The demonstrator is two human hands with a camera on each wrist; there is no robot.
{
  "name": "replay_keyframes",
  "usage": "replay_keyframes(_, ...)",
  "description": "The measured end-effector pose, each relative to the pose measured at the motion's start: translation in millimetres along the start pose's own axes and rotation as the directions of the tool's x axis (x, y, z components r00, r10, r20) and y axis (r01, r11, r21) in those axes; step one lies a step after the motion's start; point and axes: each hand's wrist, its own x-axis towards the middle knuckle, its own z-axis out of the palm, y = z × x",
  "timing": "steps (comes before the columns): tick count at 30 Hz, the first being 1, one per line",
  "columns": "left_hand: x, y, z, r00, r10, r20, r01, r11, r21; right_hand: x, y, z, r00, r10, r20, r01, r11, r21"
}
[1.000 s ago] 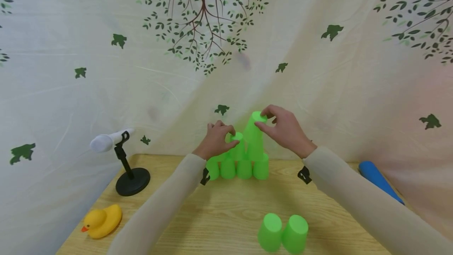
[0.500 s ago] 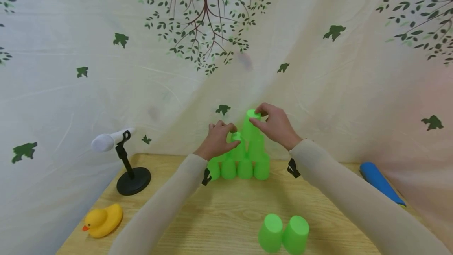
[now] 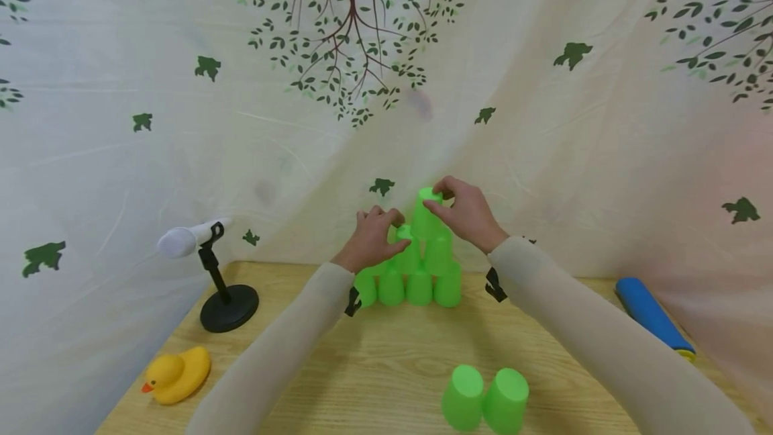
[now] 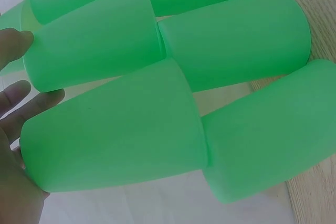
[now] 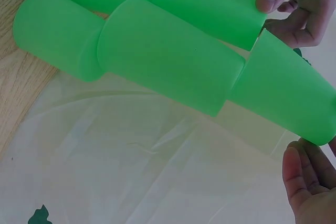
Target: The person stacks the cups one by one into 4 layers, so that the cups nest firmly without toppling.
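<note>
Upside-down green plastic cups stand in a stacked pyramid, with several in the bottom row [image 3: 419, 289]. My right hand [image 3: 465, 213] pinches the top cup [image 3: 427, 213] near its upturned base, thumb on one side and fingers on the other. That cup rests over the right-hand cup [image 3: 437, 254] of the second row and leans towards its neighbour. My left hand [image 3: 371, 240] holds the neighbouring second-row cup [image 3: 406, 257] between thumb and fingers, as the left wrist view also shows. The left hand and sleeve partly hide the pyramid's left end.
Two more upside-down green cups [image 3: 484, 400] stand side by side at the front of the wooden table [image 3: 362, 368]. A microphone on a stand [image 3: 226, 307] and a yellow rubber duck [image 3: 178, 374] are at the left. A blue bat-like object [image 3: 652, 314] lies at the right.
My right hand has shifted left with the top cup, from straight above the right second-row cup to partly over the gap beside it. The left hand stays on its cup.
</note>
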Motion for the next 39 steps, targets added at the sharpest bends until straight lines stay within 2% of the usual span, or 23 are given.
replay_keyframes(12,-1.5,-1.1,-1.6,1.000,-0.009,0.004,0.009,1.000,0.002,0.4,1,2,1.000,0.002,0.024,-0.002,1.000,0.010)
replay_keyframes(22,-9.6,1.4,-11.5,1.000,-0.020,0.004,0.020,1.000,-0.002,-13.2,6,-2,1.000,-0.016,0.012,0.016,1.000,-0.004)
replay_keyframes(28,-21.7,3.8,-20.0,0.997,0.043,-0.062,-0.043,0.999,0.003,-31.8,11,-7,0.998,-0.051,0.034,0.053,0.997,-0.054)
replay_keyframes(35,-40.8,4.2,-27.0,0.977,0.137,-0.161,-0.137,0.991,0.012,-66.6,19,-17,0.990,-0.126,0.056,0.133,0.979,-0.156)
replay_keyframes(39,-57.7,5.0,-27.0,0.968,0.184,-0.171,-0.186,0.983,0.008,-92.2,26,-21,0.984,-0.170,0.051,0.177,0.969,-0.175)
